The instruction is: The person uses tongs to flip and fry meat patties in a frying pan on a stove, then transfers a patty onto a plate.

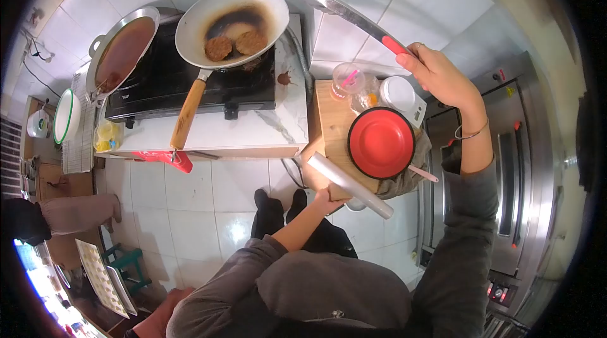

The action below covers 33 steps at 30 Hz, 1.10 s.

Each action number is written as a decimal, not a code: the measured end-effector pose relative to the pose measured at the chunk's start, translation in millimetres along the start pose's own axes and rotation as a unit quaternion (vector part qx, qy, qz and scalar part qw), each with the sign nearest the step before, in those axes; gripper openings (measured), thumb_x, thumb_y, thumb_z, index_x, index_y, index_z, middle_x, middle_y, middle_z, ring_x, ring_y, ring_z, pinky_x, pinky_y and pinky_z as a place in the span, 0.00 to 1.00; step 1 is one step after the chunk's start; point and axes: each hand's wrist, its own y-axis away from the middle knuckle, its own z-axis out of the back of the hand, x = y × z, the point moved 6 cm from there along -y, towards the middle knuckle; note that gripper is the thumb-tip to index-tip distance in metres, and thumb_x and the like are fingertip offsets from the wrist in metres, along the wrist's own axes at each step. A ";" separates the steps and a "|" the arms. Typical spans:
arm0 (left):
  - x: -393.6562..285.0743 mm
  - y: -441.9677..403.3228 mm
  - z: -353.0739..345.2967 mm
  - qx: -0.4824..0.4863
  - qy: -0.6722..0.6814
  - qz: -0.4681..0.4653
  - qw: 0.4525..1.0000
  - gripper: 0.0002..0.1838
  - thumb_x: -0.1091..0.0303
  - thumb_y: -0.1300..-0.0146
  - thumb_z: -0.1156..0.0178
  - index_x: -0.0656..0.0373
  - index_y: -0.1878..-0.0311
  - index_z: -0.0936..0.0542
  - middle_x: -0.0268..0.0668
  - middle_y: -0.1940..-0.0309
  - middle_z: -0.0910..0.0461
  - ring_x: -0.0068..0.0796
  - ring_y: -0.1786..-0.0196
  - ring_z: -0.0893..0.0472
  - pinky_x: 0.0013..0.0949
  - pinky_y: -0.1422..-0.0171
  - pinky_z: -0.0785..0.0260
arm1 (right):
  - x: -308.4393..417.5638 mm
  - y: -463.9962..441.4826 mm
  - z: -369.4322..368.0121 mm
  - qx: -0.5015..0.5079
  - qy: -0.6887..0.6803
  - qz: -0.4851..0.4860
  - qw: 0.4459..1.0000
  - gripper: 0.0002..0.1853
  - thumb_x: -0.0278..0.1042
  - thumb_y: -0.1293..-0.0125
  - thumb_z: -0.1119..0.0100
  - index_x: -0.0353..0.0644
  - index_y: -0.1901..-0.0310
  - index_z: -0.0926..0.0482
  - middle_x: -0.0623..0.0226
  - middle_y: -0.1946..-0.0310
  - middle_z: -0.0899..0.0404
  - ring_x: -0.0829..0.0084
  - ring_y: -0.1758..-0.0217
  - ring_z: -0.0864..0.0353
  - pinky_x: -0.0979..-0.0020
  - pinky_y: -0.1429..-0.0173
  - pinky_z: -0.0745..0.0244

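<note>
My right hand [433, 72] is closed round the red grip of a pair of metal tongs [354, 15], raised in front of the tiled wall. The tips of the tongs point up and left, with nothing visible in them. Down by the front of the wooden stand [334, 120], my left hand [327, 202] is beside a pale, shiny roll [351, 185]. Its fingers are partly hidden, so whether it grips anything is unclear. Two browned patties [219, 48] lie in a white frying pan [190, 28] with a wooden handle on the stove.
On the black stove [253, 88], a wide pan of brown sauce [126, 53] sits left of the frying pan. A red pan [381, 142], plastic cups [346, 79] and a white-lidded jar [398, 92] crowd the stand. A steel oven [506, 192] is at right; another person's leg [79, 207] shows at left.
</note>
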 end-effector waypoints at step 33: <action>-24.6 15.6 6.1 -0.053 -0.072 0.058 0.994 0.31 0.43 0.39 0.66 0.61 0.44 0.44 0.48 0.46 0.40 0.47 0.45 0.36 0.53 0.47 0.39 | 21.6 -30.5 -24.9 0.040 0.009 0.027 0.999 0.27 0.53 0.41 0.53 0.30 0.60 0.31 0.66 0.82 0.34 0.78 0.79 0.36 0.76 0.74 0.38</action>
